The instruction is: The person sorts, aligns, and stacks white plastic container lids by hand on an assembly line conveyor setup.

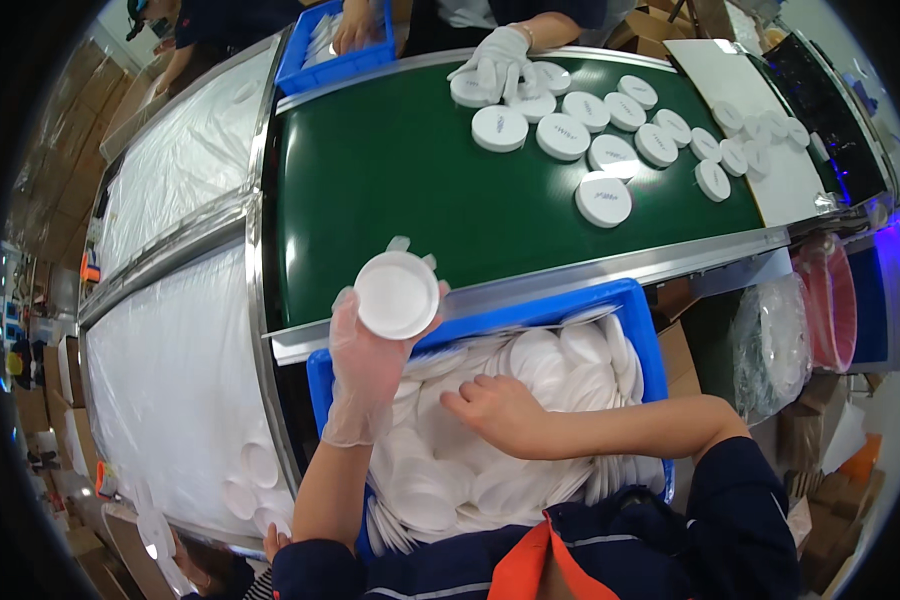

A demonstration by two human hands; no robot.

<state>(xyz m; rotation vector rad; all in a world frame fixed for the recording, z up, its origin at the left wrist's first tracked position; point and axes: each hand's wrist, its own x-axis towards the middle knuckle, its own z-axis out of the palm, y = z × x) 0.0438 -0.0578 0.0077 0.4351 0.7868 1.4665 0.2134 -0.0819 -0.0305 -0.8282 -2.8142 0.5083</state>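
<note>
My left hand [363, 365], in a clear thin glove, holds a round white cap [397, 295] with its hollow, rimmed side up, over the near edge of the green conveyor belt [370, 190]. Bare, my right hand [500, 412] hovers above a blue bin [625, 300] with its fingers curled in; whatever they may hold is hidden. Thin white round discs [425, 490] fill the bin in loose heaps and stacks, close in front of my body.
Several printed white caps [603, 200] lie on the belt's right half. Across it, another person's white-gloved hand [500, 65] rests on some. A second blue bin [335, 62] stands at the far side. Plastic-covered surfaces [170, 360] adjoin the left; a pink basket [827, 300] is at right.
</note>
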